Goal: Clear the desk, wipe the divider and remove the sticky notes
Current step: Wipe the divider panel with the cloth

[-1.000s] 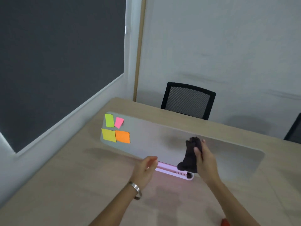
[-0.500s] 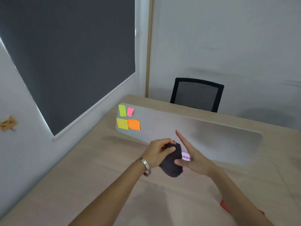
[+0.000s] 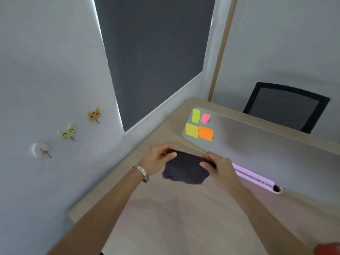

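A dark cloth [image 3: 185, 169] is stretched between my left hand [image 3: 158, 159] and my right hand [image 3: 219, 167], each pinching a top corner, just above the wooden desk [image 3: 184, 218]. Behind it stands the frosted grey divider [image 3: 266, 144]. Several sticky notes sit on the divider's left end: a green note [image 3: 196, 115], a pink note [image 3: 205, 118], a yellow note [image 3: 191, 130] and an orange note [image 3: 205, 133]. A pink tray-like holder [image 3: 255, 176] lies along the divider's foot, to the right of my right hand.
A black mesh chair [image 3: 287, 105] stands beyond the desk. On the left wall are cat-shaped hooks [image 3: 67, 132] beside a dark window blind [image 3: 152, 57]. Something red [image 3: 329, 248] shows at the bottom right corner.
The cloth came off the divider, went down into both hands and now is spread between them. My view has swung left, bringing the wall hooks into sight.
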Motion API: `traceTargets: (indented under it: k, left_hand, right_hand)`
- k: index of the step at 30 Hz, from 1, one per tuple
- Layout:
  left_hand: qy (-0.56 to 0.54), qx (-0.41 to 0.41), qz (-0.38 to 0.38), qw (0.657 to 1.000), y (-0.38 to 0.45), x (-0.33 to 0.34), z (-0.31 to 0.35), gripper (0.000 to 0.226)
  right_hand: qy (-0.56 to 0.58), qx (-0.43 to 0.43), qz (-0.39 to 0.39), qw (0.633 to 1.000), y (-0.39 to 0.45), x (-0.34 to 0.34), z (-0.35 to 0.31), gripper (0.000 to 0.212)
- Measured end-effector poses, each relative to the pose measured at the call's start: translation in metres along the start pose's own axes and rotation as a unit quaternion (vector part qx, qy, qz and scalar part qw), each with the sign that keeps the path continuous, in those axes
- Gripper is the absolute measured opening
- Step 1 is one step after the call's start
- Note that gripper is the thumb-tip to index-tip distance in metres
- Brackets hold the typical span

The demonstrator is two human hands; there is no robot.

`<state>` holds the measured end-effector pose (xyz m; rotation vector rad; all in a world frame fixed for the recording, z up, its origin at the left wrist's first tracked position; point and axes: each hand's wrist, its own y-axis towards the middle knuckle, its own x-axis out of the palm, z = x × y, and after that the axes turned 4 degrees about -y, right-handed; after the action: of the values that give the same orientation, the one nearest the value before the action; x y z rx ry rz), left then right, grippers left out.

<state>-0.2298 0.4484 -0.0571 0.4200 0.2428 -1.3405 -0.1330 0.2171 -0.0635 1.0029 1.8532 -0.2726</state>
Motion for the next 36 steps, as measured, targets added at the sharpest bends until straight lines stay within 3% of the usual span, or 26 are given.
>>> traceTargets:
  k: [2, 5, 7, 10, 12, 14, 16, 18, 21, 24, 30, 33, 36]
  left_hand:
    - [0.064, -0.024, 0.002, 0.998, -0.019, -0.024, -0.031, 0.013]
    - [0.114, -0.077, 0.011, 0.990, -0.052, -0.058, -0.086, 0.022]
    - [0.122, -0.113, 0.021, 0.986, -0.070, -0.077, -0.114, 0.023]
    - [0.141, -0.160, 0.061, 0.975, -0.084, -0.107, -0.140, 0.023]
    - [0.149, -0.189, 0.112, 0.964, -0.090, -0.120, -0.156, 0.022]
    - [0.195, -0.203, 0.183, 0.942, -0.099, -0.119, -0.176, 0.030]
    - [0.257, -0.218, 0.199, 0.920, -0.113, -0.102, -0.196, 0.041]
    - [0.279, -0.259, 0.098, 0.920, -0.133, -0.075, -0.213, 0.055]
    - [0.340, -0.321, -0.089, 0.879, -0.167, -0.041, -0.234, 0.096]
    - [0.386, -0.335, -0.132, 0.849, -0.178, -0.039, -0.243, 0.114]
    - [0.416, -0.392, -0.194, 0.797, -0.159, -0.043, -0.220, 0.115]
    - [0.451, -0.428, -0.210, 0.754, -0.141, -0.037, -0.204, 0.117]
    - [0.451, -0.438, -0.188, 0.755, -0.104, -0.036, -0.179, 0.090]
  right_hand:
    - [-0.027, -0.035, -0.047, 0.998, 0.007, 0.038, -0.020, 0.018]
    - [0.069, -0.037, -0.131, 0.988, 0.015, 0.102, -0.051, 0.035]
    - [0.101, -0.031, -0.161, 0.981, 0.020, 0.134, -0.067, 0.031]
    - [0.151, 0.048, -0.213, 0.964, 0.030, 0.176, -0.095, 0.018]
    - [0.172, 0.097, -0.234, 0.952, 0.029, 0.202, -0.108, 0.021]
    - [0.107, 0.083, -0.222, 0.966, 0.022, 0.227, -0.110, 0.035]
    - [0.002, 0.026, -0.244, 0.970, 0.008, 0.251, -0.107, 0.048]
    - [-0.120, -0.054, -0.329, 0.935, -0.009, 0.270, -0.099, 0.053]
    - [-0.233, -0.108, -0.419, 0.871, -0.028, 0.283, -0.078, 0.059]
    - [-0.257, -0.131, -0.409, 0.865, -0.033, 0.281, -0.067, 0.063]
    - [-0.245, -0.109, -0.441, 0.857, -0.027, 0.276, -0.070, 0.064]
    - [-0.174, -0.066, -0.452, 0.872, -0.016, 0.253, -0.067, 0.060]
    - [-0.085, 0.018, -0.406, 0.910, 0.003, 0.213, -0.044, 0.055]
